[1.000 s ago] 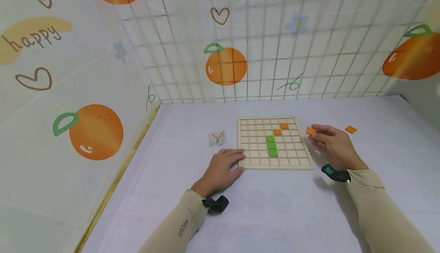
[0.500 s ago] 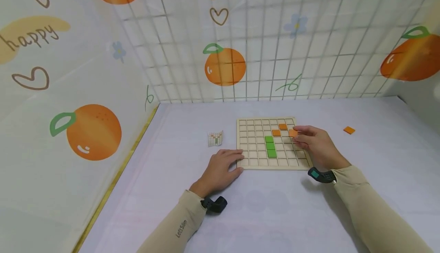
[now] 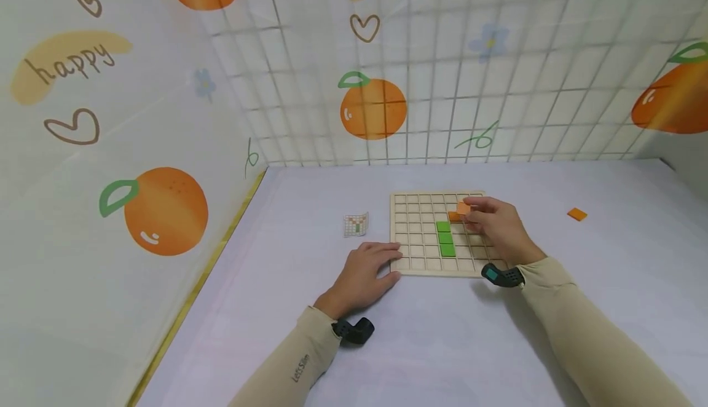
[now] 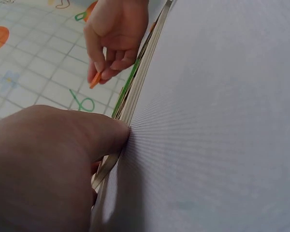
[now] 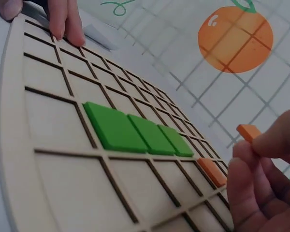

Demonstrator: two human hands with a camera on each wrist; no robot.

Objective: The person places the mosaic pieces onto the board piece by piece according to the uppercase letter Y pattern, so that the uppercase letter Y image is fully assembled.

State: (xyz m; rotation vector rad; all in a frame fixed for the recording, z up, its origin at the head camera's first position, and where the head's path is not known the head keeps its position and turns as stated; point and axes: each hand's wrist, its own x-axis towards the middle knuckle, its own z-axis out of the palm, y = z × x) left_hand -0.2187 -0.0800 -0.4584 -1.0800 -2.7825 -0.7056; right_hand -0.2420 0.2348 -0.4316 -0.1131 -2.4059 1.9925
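A thin orange square tile (image 3: 463,209) is pinched between the thumb and fingers of my right hand (image 3: 498,222), held above the wooden grid board (image 3: 412,264). In the right wrist view the held tile (image 5: 249,132) is raised off the board. Three green tiles (image 3: 445,238) lie in a column in the board's cells. One orange tile (image 3: 454,216) sits in a cell up and right of them; a second cell beyond is hidden by the right hand. My left hand (image 3: 361,278) rests at the board's left edge, fingertips on top and thumb (image 4: 111,135) against the near side.
A small card (image 3: 356,225) printed with a coloured grid pattern lies left of the board. Another loose orange tile (image 3: 577,214) lies on the white cloth at the right. Patterned curtain walls (image 3: 310,99) rise behind and at the left of the table.
My right hand has carried the orange tile leftward from beside the board to over its upper right part. The left hand stays at the board's edge. The view has shifted slightly.
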